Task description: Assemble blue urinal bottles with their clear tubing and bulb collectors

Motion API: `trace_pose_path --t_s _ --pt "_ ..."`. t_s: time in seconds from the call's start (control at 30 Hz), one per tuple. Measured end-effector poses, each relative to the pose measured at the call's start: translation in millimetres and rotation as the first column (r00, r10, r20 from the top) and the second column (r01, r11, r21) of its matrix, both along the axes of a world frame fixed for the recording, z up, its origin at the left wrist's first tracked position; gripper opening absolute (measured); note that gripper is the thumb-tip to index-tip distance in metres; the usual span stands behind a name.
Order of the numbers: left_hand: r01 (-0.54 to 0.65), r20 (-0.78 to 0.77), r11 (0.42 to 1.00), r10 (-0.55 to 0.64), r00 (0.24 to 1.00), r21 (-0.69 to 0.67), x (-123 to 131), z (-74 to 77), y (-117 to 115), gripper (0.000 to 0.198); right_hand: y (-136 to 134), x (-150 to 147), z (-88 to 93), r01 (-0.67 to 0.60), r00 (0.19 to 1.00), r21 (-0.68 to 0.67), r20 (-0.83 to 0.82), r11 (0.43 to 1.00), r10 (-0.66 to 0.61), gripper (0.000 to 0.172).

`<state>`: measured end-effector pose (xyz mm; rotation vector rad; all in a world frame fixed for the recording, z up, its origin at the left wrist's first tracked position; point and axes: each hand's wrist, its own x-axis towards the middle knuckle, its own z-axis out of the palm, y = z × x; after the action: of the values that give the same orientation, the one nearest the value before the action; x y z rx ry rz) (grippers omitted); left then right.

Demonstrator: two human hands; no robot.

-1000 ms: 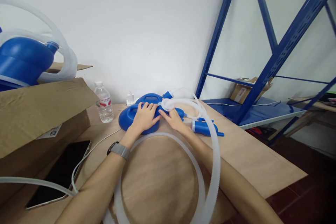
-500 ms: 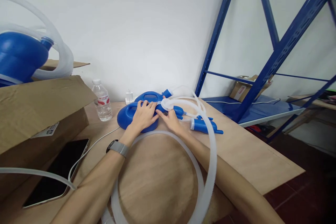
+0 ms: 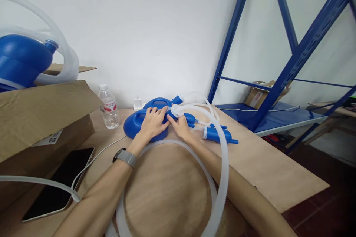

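A flat blue plastic container (image 3: 133, 124) lies on the brown table (image 3: 264, 166) near the wall. My left hand (image 3: 151, 123) rests on top of it, fingers curled over its upper edge. My right hand (image 3: 180, 126) pinches the end of a white translucent hose (image 3: 222, 166) where it meets the container's blue neck. The hose loops in a wide ring around both my forearms. A blue nozzle piece (image 3: 218, 135) with thin tubing lies just right of my right hand.
A water bottle (image 3: 108, 107) stands left of the container. An open cardboard box (image 3: 41, 118) at the left carries another blue container (image 3: 22, 61) with hose. A black phone (image 3: 57, 185) with a cable lies beside it. Blue shelving (image 3: 278, 81) stands at the right.
Both hands stay on the container and hose end, with only slight finger shifts. The view has moved a little.
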<state>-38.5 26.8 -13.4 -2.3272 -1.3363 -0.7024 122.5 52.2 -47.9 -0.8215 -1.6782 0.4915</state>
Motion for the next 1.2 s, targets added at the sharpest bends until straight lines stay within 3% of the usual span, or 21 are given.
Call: trace_pose_path --t_s 0.1,0.23,0.3,0.43,0.47,0.5,0.63,1.03,1.2 --pt "-0.006 -0.009 1.000 0.006 1.000 0.012 0.3 0.8 -2.7 0.069 1.1 -0.7 -0.1 -0.042 0.997 -0.028 -0.064 0.999 0.041 0.057" --pt "-0.003 -0.075 0.999 0.006 0.997 0.040 0.2 2.2 -6.8 0.068 -3.4 5.6 2.1 -0.249 0.951 -0.196 -0.232 0.948 0.202 0.059" --pt "0.002 -0.094 0.999 0.003 0.996 0.049 -0.1 2.3 -7.5 0.065 -7.3 16.0 3.8 -0.383 0.898 -0.297 -0.340 0.875 0.278 0.059" --pt "0.012 -0.091 0.999 -0.007 0.996 0.047 -1.1 0.6 -5.5 0.066 -12.9 44.6 7.7 -0.693 0.692 -0.381 -0.590 0.612 0.416 0.046" --pt "0.015 -0.086 0.999 -0.011 0.996 0.044 -1.3 0.2 -4.7 0.066 -13.2 50.1 8.5 -0.728 0.653 -0.374 -0.634 0.574 0.415 0.043" --pt "0.018 -0.080 0.999 -0.014 0.997 0.042 -1.4 -0.1 -4.0 0.065 -12.9 53.8 9.1 -0.735 0.638 -0.367 -0.658 0.570 0.399 0.041" --pt "0.033 -0.069 0.999 -0.030 0.997 0.033 -1.7 0.6 -2.5 0.065 -9.0 49.5 6.7 -0.648 0.673 -0.360 -0.684 0.671 0.283 0.030" --pt "0.103 -0.045 0.995 -0.103 0.994 -0.001 -1.6 4.0 -2.7 0.065 -9.6 4.7 3.7 -0.591 0.532 -0.360 -0.847 0.722 0.014 0.007" --pt "0.147 0.065 0.988 -0.145 0.987 -0.038 -2.2 0.8 2.0 0.084 -7.1 -0.4 3.7 -0.523 0.530 -0.328 -0.848 0.787 -0.002 0.007"
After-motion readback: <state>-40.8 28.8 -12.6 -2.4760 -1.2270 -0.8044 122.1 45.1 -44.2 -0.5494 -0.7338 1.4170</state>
